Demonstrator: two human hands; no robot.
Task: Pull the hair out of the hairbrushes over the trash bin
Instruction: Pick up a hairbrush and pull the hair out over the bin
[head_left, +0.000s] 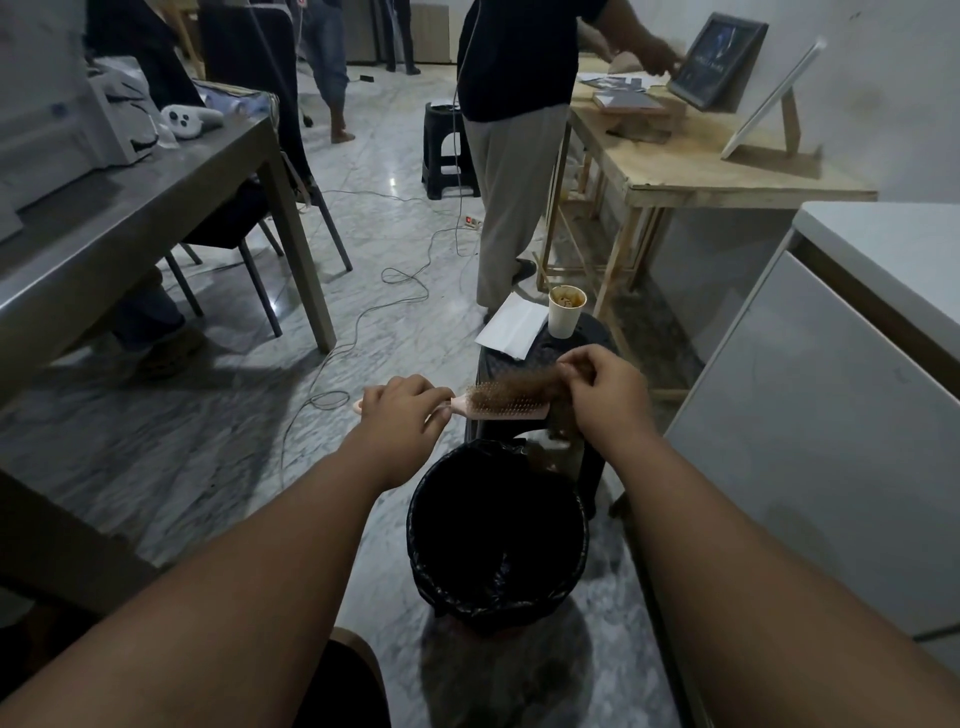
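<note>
A pink hairbrush (498, 408) lies level in the air, bristles up, just beyond the far rim of a round trash bin (415, 525) lined with a black bag. My left hand (402, 410) grips the brush's handle. My right hand (605, 387) pinches a brown wad of hair (524, 387) that sits on the bristles at the brush's far end. A strand of the hair hangs down below my right hand toward the bin.
Behind the bin stands a dark stool (587, 467) with a paper cup (566, 312) and white paper (511, 325) on it. A person (514, 156) stands by a wooden table (727, 171). A grey table (130, 223) is left, white cabinet (831, 415) right, cables (363, 312) on the floor.
</note>
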